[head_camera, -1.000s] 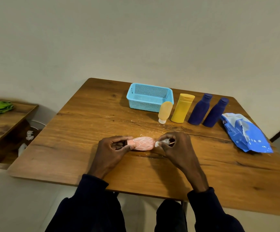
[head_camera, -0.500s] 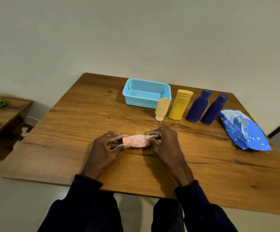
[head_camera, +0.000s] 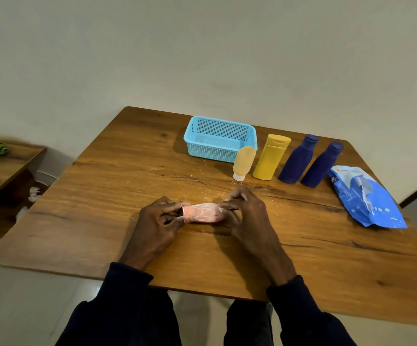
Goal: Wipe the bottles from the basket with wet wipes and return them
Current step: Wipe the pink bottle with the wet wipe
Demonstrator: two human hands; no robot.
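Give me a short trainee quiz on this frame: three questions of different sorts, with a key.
1. True or false: a bottle lies inside the blue basket.
2. How many bottles stand on the table beside the basket? A) two B) four C) six
3. Fill in: the pink bottle, wrapped in a wet wipe, is held at its ends by the left hand and the ____ hand.

Key
1. False: no bottle shows in the basket.
2. B: the small orange tube, the yellow bottle and two dark blue bottles.
3. Right: the right hand pinches the other end.
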